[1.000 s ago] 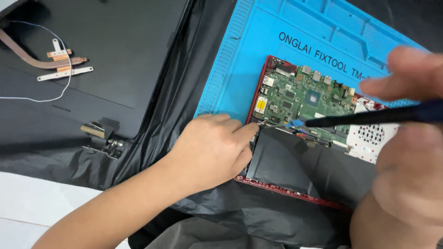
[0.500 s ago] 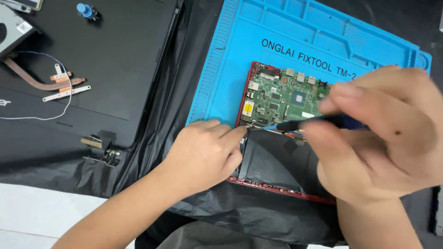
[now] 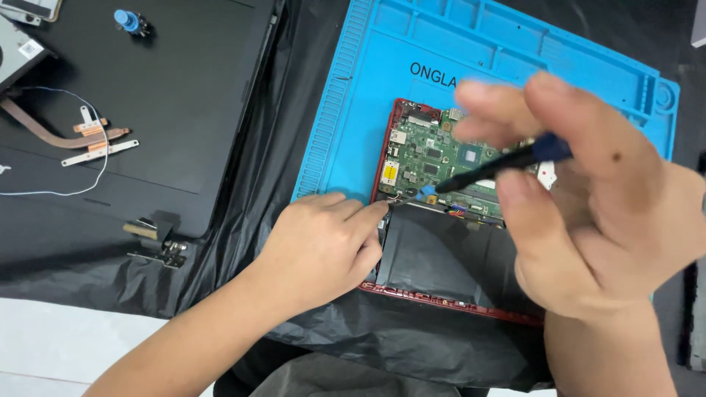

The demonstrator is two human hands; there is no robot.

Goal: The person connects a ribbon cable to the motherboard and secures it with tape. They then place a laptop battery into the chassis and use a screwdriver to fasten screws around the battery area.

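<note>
Far left there's one copper heat pipe (image 3: pixel 55 134) lying on a black laptop lid (image 3: pixel 169 110), plus one small blue-capped knob (image 3: pixel 129 20) near the top and one loose metal hinge (image 3: pixel 158 242) at the lid's lower corner. Everything sits on crinkly black plastic sheeting (image 3: pixel 243 184), white floor peeking out bottom left. One blue silicone repair mat (image 3: pixel 368 110) is next, and on it one red-framed opened laptop base (image 3: pixel 441 294) with one green circuit board (image 3: pixel 434 158) above one flat black battery (image 3: pixel 448 254). The left hand (image 3: pixel 323 246) rests on the base's left edge, fingers loosely curled, index fingertip touching the frame corner. The right hand (image 3: pixel 588 206) is pinched closed around one black screwdriver (image 3: pixel 500 163), its tip on the board's lower-left part.
</note>
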